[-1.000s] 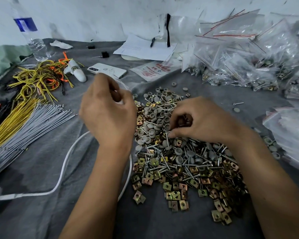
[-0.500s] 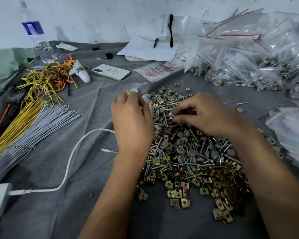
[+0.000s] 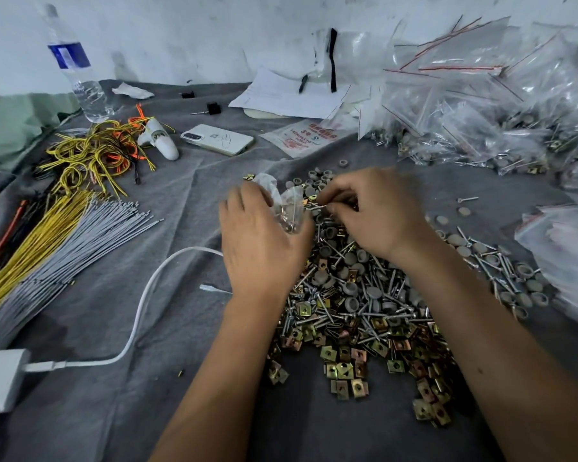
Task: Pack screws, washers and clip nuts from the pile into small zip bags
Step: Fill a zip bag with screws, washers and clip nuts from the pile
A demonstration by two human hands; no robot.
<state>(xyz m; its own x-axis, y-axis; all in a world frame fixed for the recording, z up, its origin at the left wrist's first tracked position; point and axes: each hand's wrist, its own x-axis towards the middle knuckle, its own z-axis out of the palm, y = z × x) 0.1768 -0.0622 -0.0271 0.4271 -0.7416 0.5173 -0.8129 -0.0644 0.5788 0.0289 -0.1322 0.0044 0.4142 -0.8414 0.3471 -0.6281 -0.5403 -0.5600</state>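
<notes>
Our right hand (image 3: 377,215) blurred, fingertips pinched on a thin screw (image 3: 316,205) | left hand (image 3: 261,241) grips crinkled clear zip bag (image 3: 286,203), contents unclear | pile (image 3: 364,308): brassy square clip nuts, grey round washers

Left hand (image 3: 261,241) palm down, fingers curled in a grip; right hand (image 3: 377,211) beside it, fingertips pinched together.

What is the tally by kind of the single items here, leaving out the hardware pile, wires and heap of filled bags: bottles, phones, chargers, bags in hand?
Water bottle: 1
Phone: 1
Charger with white cable: 1
Zip bag held by the left hand: 1
Total: 4
</notes>
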